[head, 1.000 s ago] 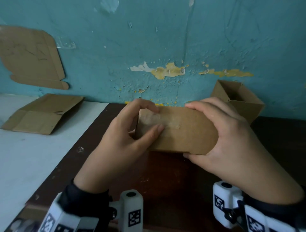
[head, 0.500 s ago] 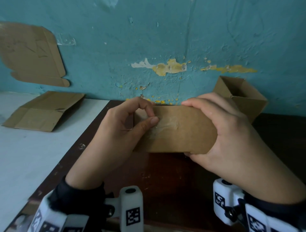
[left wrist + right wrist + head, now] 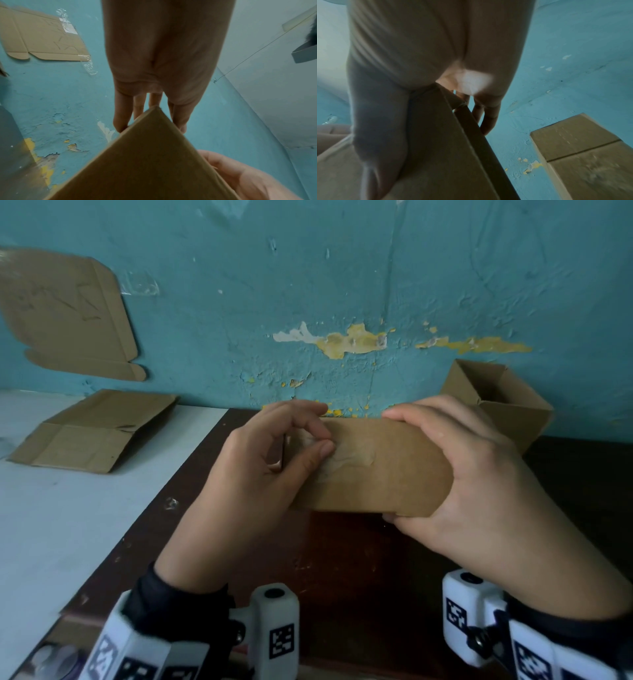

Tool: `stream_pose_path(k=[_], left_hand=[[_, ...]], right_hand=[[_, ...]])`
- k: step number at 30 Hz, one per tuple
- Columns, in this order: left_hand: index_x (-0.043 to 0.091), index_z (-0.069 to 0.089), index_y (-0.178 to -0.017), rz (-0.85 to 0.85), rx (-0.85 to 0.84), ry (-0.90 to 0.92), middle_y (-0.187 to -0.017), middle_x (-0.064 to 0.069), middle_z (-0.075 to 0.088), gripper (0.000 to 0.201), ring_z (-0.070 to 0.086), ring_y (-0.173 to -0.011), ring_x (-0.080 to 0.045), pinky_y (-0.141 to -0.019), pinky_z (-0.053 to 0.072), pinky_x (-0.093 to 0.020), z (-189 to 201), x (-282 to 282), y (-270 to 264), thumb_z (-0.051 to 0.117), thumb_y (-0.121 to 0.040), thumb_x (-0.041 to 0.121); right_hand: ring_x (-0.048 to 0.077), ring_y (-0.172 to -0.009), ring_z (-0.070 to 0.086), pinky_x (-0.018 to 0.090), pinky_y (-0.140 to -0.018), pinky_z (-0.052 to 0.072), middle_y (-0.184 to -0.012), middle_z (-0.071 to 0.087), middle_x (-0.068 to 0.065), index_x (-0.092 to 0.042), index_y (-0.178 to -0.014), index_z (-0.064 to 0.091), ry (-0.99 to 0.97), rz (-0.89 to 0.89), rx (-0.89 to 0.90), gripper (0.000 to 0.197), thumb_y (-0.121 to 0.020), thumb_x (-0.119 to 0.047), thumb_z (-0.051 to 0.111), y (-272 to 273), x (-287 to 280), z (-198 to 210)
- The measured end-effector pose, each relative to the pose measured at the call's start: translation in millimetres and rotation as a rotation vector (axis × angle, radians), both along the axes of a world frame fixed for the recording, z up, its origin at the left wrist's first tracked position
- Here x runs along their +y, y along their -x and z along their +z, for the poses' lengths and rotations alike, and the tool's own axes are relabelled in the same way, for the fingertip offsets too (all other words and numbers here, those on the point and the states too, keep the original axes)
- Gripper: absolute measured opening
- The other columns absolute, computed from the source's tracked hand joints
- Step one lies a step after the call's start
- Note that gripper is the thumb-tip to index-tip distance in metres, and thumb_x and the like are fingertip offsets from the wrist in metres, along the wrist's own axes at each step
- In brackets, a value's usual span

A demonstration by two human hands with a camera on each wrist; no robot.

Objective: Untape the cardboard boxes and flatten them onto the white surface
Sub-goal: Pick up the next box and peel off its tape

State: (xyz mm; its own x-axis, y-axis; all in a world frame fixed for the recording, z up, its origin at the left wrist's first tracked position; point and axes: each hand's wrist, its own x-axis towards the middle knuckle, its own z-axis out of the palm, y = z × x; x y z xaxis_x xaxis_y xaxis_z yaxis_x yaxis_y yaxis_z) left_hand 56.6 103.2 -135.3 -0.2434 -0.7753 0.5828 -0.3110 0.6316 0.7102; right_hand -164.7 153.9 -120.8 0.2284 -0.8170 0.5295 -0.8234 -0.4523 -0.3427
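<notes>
Since a second ago, the left hand (image 3: 260, 470) has been shifted so thumb and forefinger are curled in, pinching at the clear tape (image 3: 342, 460) on the near face of the cardboard box (image 3: 387, 470). That box is held just above the dark table (image 3: 342, 559), long axis running left to right, clamped at its right end by the right hand (image 3: 476, 474) with fingers wrapped over the top. Tape is laid along that axis, rightward from the pinching fingertips, so it'd probably be peeled that way. One flattened box (image 3: 92, 433) is already laid on the white surface (image 3: 68, 525).

Peeling teal wall (image 3: 342, 268), dark table (image 3: 342, 559)
</notes>
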Motion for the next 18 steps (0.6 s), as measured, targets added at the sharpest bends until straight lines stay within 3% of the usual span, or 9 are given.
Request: stream_pose_path(k=[3, 6, 10, 15, 18], left_hand=[[0.027, 0.062, -0.084, 0.019, -0.032, -0.001, -0.122, 0.013, 0.068, 0.012, 0.061, -0.116, 0.001, -0.095, 0.044, -0.022, 1, -1, 0, 0.068, -0.092, 0.020], [0.022, 0.059, -0.085, 0.037, -0.090, 0.073, -0.126, 0.013, 0.064, 0.010, 0.059, -0.119, -0.001, -0.095, 0.041, -0.015, 1, -2, 1, 0.062, -0.093, 0.019], [0.017, 0.058, -0.088, -0.038, -0.133, 0.100, -0.131, 0.011, 0.060, 0.006, 0.056, -0.123, -0.002, -0.093, 0.041, -0.015, 1, -1, 0, 0.057, -0.094, 0.016], [0.021, 0.057, -0.088, -0.146, -0.135, 0.027, -0.138, 0.012, 0.053, 0.008, 0.053, -0.128, -0.010, -0.089, 0.049, -0.042, 2, 4, -4, 0.054, -0.095, 0.020], [0.021, 0.056, -0.089, -0.156, -0.122, 0.054, -0.138, 0.008, 0.051, 0.008, 0.049, -0.133, -0.010, -0.092, 0.047, -0.030, 1, 4, -2, 0.054, -0.096, 0.017]], right_hand=[[0.015, -0.119, 0.051, 0.019, -0.099, 0.037, -0.124, 0.050, -0.013, -0.027, -0.134, 0.056, 0.007, 0.006, -0.005, 0.085, -0.057, -0.025, 0.092, -2, 0, -1], [0.015, -0.119, 0.051, 0.021, -0.100, 0.037, -0.125, 0.050, -0.011, -0.025, -0.134, 0.056, 0.014, 0.004, -0.004, 0.084, -0.058, -0.025, 0.091, -2, 0, -1], [0.015, -0.119, 0.051, 0.021, -0.100, 0.039, -0.124, 0.050, -0.011, -0.026, -0.135, 0.057, 0.006, 0.002, -0.005, 0.086, -0.057, -0.027, 0.092, 0, -1, -2], [0.014, -0.120, 0.052, 0.024, -0.100, 0.041, -0.124, 0.052, -0.010, -0.025, -0.136, 0.058, -0.018, -0.007, -0.025, 0.089, -0.055, -0.028, 0.094, 7, -3, -3], [0.012, -0.120, 0.053, 0.026, -0.100, 0.042, -0.123, 0.054, -0.010, -0.025, -0.135, 0.059, -0.023, -0.003, -0.047, 0.090, -0.053, -0.030, 0.095, 11, -2, -3]])
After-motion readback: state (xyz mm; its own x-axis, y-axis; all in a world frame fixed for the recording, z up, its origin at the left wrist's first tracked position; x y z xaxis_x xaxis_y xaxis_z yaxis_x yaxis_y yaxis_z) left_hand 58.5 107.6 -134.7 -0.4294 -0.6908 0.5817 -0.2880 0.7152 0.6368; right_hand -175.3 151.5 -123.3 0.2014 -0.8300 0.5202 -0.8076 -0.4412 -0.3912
